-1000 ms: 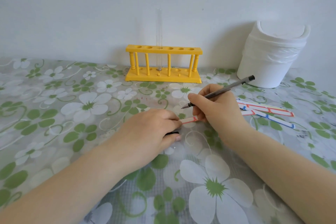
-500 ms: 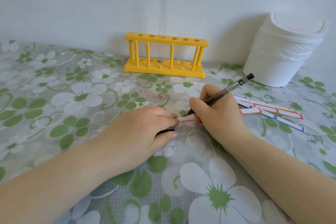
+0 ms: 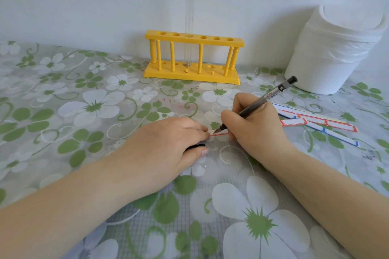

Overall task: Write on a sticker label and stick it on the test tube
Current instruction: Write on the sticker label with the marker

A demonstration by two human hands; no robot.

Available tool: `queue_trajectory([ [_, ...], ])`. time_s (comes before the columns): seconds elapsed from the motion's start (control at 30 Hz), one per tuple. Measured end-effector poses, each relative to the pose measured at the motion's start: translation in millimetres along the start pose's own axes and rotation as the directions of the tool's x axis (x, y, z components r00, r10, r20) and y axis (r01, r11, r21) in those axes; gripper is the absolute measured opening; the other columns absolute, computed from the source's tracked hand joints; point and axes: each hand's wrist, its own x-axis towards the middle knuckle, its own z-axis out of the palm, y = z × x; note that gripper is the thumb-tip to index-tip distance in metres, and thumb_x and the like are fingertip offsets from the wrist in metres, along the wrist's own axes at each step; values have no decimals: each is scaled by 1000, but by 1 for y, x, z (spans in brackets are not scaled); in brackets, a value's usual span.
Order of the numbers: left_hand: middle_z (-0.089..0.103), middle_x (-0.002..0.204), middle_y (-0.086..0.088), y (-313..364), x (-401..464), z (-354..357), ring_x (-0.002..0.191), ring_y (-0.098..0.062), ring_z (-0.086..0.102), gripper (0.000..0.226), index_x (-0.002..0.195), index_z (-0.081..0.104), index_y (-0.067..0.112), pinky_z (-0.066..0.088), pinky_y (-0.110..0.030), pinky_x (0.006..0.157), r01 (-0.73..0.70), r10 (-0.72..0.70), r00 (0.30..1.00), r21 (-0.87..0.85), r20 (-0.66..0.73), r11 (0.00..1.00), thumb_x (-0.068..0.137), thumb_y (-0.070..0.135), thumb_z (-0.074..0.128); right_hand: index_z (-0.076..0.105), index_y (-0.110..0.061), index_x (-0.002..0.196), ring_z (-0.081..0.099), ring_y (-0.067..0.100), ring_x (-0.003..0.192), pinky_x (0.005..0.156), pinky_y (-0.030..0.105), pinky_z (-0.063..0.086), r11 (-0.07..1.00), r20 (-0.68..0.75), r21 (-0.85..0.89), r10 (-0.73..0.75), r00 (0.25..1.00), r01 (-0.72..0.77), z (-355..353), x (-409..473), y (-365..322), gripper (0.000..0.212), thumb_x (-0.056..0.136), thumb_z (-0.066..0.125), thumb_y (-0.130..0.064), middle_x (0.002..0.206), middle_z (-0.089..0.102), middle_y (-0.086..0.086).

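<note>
From the head camera, our label [image 3: 219,133] lies flat on the tabletop [image 3: 63,124], its long axis running left to right between our hands. Our left hand [image 3: 168,145] pins its left end; our right hand [image 3: 255,126] grips the pen [image 3: 255,106], tip on the label. The test tube [image 3: 188,25] stands in the rack [image 3: 193,59], well beyond.

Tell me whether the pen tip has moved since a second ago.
Yes. The pen tip has dropped onto the red-bordered label beside the left hand; earlier it hovered above, nearer the yellow rack.
</note>
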Motion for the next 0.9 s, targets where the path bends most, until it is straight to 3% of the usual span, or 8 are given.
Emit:
queue_trajectory([
  [0.1, 74, 96, 6, 1, 0, -1, 85, -11, 70, 40, 91, 75, 19, 41, -19, 72, -10, 10, 1000, -4, 8, 1000, 82, 36, 39, 41, -4, 55, 39, 13, 45, 43, 23, 32, 1000, -18, 6, 7, 1000, -7, 0, 0, 2, 21, 71, 55, -5, 49, 53, 25],
  [0.2, 74, 95, 7, 1, 0, -1, 84, -10, 70, 40, 90, 75, 20, 40, -18, 72, -12, 12, 1000, 9, 2, 1000, 82, 36, 39, 41, -6, 56, 38, 7, 36, 37, 15, 30, 999, -63, 46, 25, 998, -22, -1, 0, 4, 20, 71, 54, -3, 39, 49, 4],
  [0.37, 74, 96, 7, 1, 0, -3, 87, -10, 69, 39, 91, 74, 20, 39, -18, 74, -4, 4, 1000, -17, 27, 1000, 83, 37, 39, 41, -1, 60, 39, 10, 39, 40, 20, 32, 999, -35, 16, 36, 999, -35, -1, -1, 1, 18, 72, 54, -6, 56, 55, 31],
  [0.43, 73, 96, 8, 1, 0, -3, 86, -9, 69, 38, 91, 74, 22, 39, -17, 73, -15, 15, 1000, 5, 16, 1000, 83, 37, 39, 41, -2, 60, 40, 13, 46, 42, 23, 31, 1000, -28, -9, 23, 999, -24, -1, -1, 0, 19, 72, 54, -7, 61, 56, 33],
  [0.57, 73, 97, 10, 0, 0, -3, 88, -8, 67, 38, 92, 73, 23, 39, -16, 73, -34, 34, 999, 26, 10, 999, 84, 38, 39, 38, -6, 57, 35, 14, 48, 41, 22, 26, 1000, -41, -19, 5, 999, -5, 0, 0, 2, 21, 72, 53, -6, 56, 43, 22],
  [0.73, 57, 126, 18, -4, -1, -3, 113, -3, 52, 57, 120, 60, 32, 38, -16, 86, 44, -40, 998, -95, 48, 994, 82, 53, 23, 37, -7, 57, 33, 12, 47, 39, 19, 25, 1000, -47, -16, 1, 999, -2, 1, 0, 4, 22, 73, 52, -5, 54, 41, 17],
  [0.9, 55, 127, 20, -5, -1, -1, 115, -1, 49, 60, 122, 58, 33, 38, -17, 87, 40, -36, 998, -81, 49, 996, 81, 54, 20, 37, -3, 57, 32, 12, 47, 40, 21, 24, 1000, -53, -8, -5, 999, 5, 0, 0, 4, 20, 71, 52, -4, 55, 40, 17],
])
